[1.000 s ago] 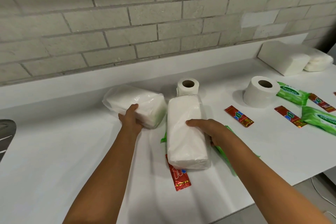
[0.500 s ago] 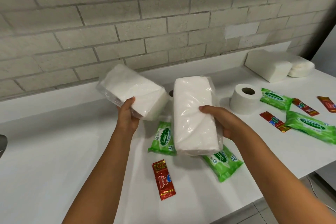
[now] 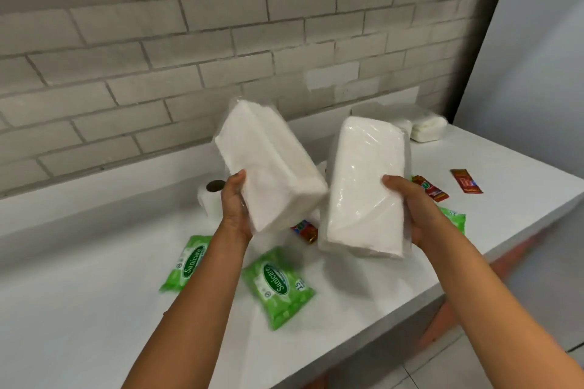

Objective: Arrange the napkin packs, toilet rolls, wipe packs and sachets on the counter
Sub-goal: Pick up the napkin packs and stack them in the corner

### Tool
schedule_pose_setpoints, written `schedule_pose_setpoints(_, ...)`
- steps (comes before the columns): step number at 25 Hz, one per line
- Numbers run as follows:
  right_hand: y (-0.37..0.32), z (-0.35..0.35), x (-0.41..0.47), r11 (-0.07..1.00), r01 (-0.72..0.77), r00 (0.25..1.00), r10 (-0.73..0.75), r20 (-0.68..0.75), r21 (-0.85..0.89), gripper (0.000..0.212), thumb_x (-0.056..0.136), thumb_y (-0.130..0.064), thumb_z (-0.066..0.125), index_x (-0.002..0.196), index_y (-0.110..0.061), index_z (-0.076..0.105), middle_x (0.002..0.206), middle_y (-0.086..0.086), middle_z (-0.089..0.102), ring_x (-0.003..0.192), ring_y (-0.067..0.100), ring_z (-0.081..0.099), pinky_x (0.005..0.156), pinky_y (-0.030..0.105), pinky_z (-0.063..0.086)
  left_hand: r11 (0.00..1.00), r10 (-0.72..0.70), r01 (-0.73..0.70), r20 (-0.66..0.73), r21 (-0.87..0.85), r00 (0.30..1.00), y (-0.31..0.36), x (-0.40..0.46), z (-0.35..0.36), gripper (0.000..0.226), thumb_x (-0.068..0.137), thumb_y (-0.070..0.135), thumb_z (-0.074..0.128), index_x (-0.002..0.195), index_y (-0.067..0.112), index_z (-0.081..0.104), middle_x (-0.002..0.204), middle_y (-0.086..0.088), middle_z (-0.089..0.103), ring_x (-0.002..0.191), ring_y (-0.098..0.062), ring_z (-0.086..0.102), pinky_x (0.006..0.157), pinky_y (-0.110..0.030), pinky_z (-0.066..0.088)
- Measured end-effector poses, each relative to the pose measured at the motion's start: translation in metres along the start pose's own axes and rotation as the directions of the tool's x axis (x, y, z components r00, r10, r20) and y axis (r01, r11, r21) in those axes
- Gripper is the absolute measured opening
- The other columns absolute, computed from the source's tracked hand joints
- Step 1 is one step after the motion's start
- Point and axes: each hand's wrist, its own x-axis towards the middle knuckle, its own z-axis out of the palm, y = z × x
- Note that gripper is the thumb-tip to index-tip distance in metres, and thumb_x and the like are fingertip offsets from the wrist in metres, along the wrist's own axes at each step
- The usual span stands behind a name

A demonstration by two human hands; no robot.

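two napkin packs aloft — left hand [image 3: 234, 208] grips one [image 3: 268, 164], right hand [image 3: 410, 211] the other [image 3: 363, 186]

A grey brick wall [image 3: 189, 41] stands behind the counter, tiled floor [image 3: 474, 366] lower right.

A: What does the white counter [image 3: 521, 167] carry?

B: At its middle, two green wipe packs [image 3: 278, 286] lie side by side, one [image 3: 186, 262] at nine o'clock of the other. A toilet roll [image 3: 210, 199] stands toward eleven o'clock.

A: And to the right?

B: Red sachets at two o'clock [image 3: 466, 181], another [image 3: 305, 230] nearer the middle, a third wipe pack [image 3: 455, 219], and white napkin packs [image 3: 428, 131] at one o'clock by the wall.
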Motion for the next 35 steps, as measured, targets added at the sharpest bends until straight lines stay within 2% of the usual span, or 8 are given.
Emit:
schedule_pose_setpoints(3, -0.023, -0.056, -0.009, 0.999, 0.029, 1.000, -0.029, -0.008, 0.019, 0.018, 0.079, -0.025, 0.061, 0.094, -0.017, 0.060, 0.070, 0.003, 0.074, 0.075, 0.025, 0.068, 0.067, 0.037, 0.050, 0.990, -0.139, 0.141, 0.105, -0.012, 0.985, -0.048, -0.007, 0.052, 0.031, 0.062, 0.042, 0.065, 0.081, 0.018, 0.074, 0.070, 0.000, 0.073, 0.064, -0.020, 0.070, 0.058, -0.024, 0.056)
schedule_pose_setpoints(5, -0.035, -0.086, -0.014, 0.999, 0.039, 0.999, -0.039, -0.021, 0.010, 0.030, 0.067, -0.028, 0.062, 0.095, -0.018, 0.059, 0.067, 0.002, 0.074, 0.063, 0.020, 0.071, 0.063, 0.035, 0.051, 0.976, -0.216, 0.214, 0.106, 0.027, 0.971, -0.078, -0.004, 0.075, 0.036, 0.080, 0.045, 0.048, 0.084, 0.020, 0.075, 0.072, 0.000, 0.072, 0.066, -0.020, 0.069, 0.062, -0.024, 0.055)
schedule_pose_setpoints(8, -0.051, -0.128, -0.017, 0.994, 0.084, 0.995, -0.079, -0.065, 0.071, 0.031, 0.067, -0.026, 0.060, 0.096, -0.015, 0.058, 0.062, 0.001, 0.073, 0.056, 0.018, 0.070, 0.052, 0.029, 0.054, 0.973, -0.229, 0.226, 0.086, 0.042, 0.970, -0.109, 0.002, 0.110, 0.049, 0.070, 0.042, 0.061, 0.112, 0.018, 0.064, 0.092, -0.005, 0.070, 0.084, -0.025, 0.067, 0.077, -0.035, 0.054)
schedule_pose_setpoints(12, -0.068, -0.167, -0.009, 0.986, 0.128, 0.987, -0.116, -0.115, 0.107, 0.035, 0.061, -0.028, 0.057, 0.092, -0.013, 0.060, 0.063, 0.001, 0.073, 0.056, 0.018, 0.070, 0.055, 0.031, 0.056, 0.972, -0.234, 0.228, 0.139, 0.056, 0.962, -0.136, 0.026, 0.142, 0.073, 0.049, 0.042, 0.080, 0.116, 0.017, 0.062, 0.096, -0.006, 0.071, 0.088, -0.026, 0.068, 0.078, -0.037, 0.056)
schedule_pose_setpoints(17, -0.095, -0.207, 0.024, 0.980, 0.162, 0.980, -0.146, -0.136, 0.114, 0.030, 0.062, -0.028, 0.057, 0.089, -0.016, 0.060, 0.064, 0.000, 0.074, 0.058, 0.016, 0.071, 0.061, 0.031, 0.054, 0.956, -0.292, 0.288, 0.065, 0.060, 0.954, -0.168, 0.070, 0.182, 0.038, 0.083, 0.045, 0.047, 0.103, 0.019, 0.066, 0.082, -0.004, 0.073, 0.084, -0.025, 0.065, 0.075, -0.034, 0.053)
schedule_pose_setpoints(22, -0.129, -0.225, 0.082, 0.981, 0.182, 0.973, -0.169, -0.154, 0.072, 0.028, 0.065, -0.027, 0.060, 0.092, -0.017, 0.061, 0.067, 0.002, 0.074, 0.066, 0.022, 0.070, 0.069, 0.038, 0.051, 0.969, -0.204, 0.189, 0.081, 0.162, 0.976, -0.177, 0.132, 0.211, 0.040, 0.063, 0.025, 0.056, 0.100, 0.013, 0.063, 0.083, -0.007, 0.070, 0.075, -0.025, 0.066, 0.067, -0.031, 0.055)
schedule_pose_setpoints(27, -0.169, -0.233, 0.155, 0.987, 0.159, 0.974, -0.153, -0.168, 0.026, 0.014, 0.085, -0.022, 0.054, 0.098, -0.017, 0.059, 0.068, 0.002, 0.074, 0.080, 0.026, 0.064, 0.069, 0.038, 0.050, 0.941, -0.220, 0.202, 0.037, 0.270, 0.975, -0.177, 0.192, 0.232, 0.022, 0.085, 0.021, 0.043, 0.089, 0.012, 0.062, 0.062, -0.004, 0.072, 0.055, -0.021, 0.069, 0.056, -0.029, 0.057)
schedule_pose_setpoints(35, -0.201, -0.246, 0.252, 0.998, 0.059, 0.990, -0.062, -0.129, -0.025, 0.031, 0.083, -0.025, 0.057, 0.113, -0.015, 0.054, 0.090, 0.009, 0.066, 0.083, 0.027, 0.062, 0.065, 0.036, 0.048, 0.889, -0.237, 0.271, -0.136, 0.369, 0.962, -0.188, 0.249, 0.233, 0.023, 0.087, 0.028, 0.045, 0.089, 0.012, 0.061, 0.060, -0.006, 0.072, 0.052, -0.023, 0.069, 0.065, -0.033, 0.051)
